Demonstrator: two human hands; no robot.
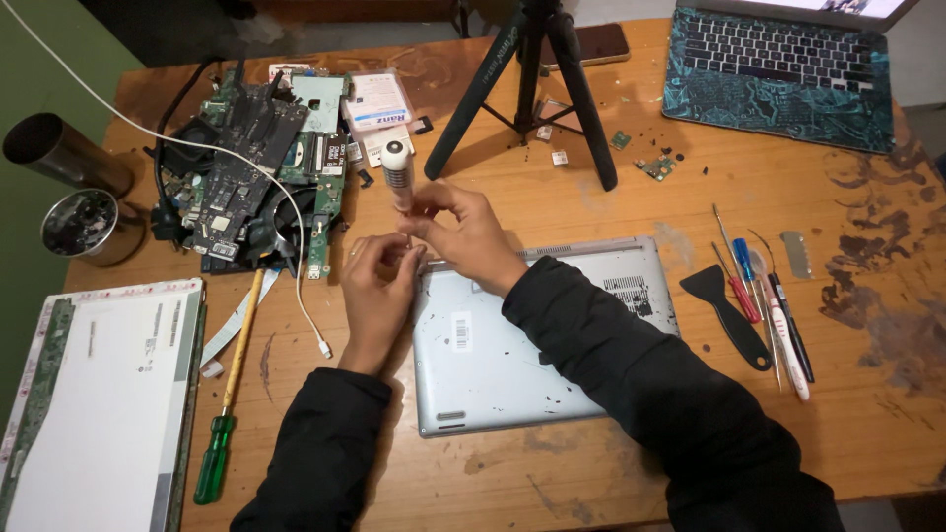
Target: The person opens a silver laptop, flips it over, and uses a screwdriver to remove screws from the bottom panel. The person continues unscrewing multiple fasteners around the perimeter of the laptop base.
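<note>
Above the laptop [537, 335], right hand [471, 236] grips screwdriver [398, 175].

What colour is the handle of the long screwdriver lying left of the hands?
Translucent green, on the long screwdriver; the head view, the only one, shows it clearly.

Black tripod [540, 79], open laptop [778, 74], phone [601, 43], circuit boards [251, 163], bare screen panel [99, 394], green screwdriver [225, 414], black spudger [727, 313], small screwdrivers [759, 296], metal cans [69, 187], wooden table [611, 473]

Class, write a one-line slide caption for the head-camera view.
Right hand holds a screwdriver upright beside the left hand at the corner of a silver laptop base on a cluttered wooden table.
</note>
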